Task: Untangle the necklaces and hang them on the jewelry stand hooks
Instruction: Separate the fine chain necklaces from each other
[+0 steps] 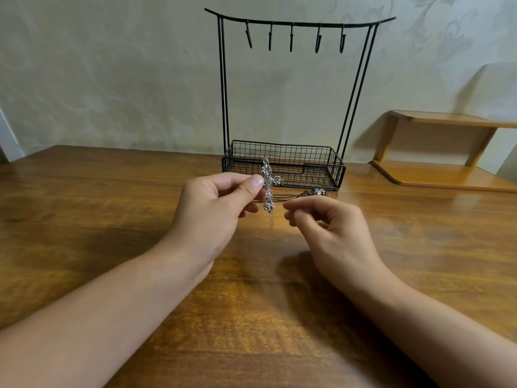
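Note:
My left hand [221, 203] pinches a silver cross pendant [268, 186] between thumb and forefinger and holds it upright above the table. Thin dark cords [291, 198] run from the pendant towards a second small pendant [319, 191] lying on the table by the stand's base. My right hand [327, 228] hovers just right of the cross with fingers loosely curled; whether it pinches a cord I cannot tell. The black wire jewelry stand [223, 93] rises behind, with several bare hooks [291, 37] along its top bar.
The stand's wire basket base [282, 152] sits at the back of the wooden table [112, 205]. A small wooden shelf [447, 152] stands at the right rear. A pale patterned wall is behind.

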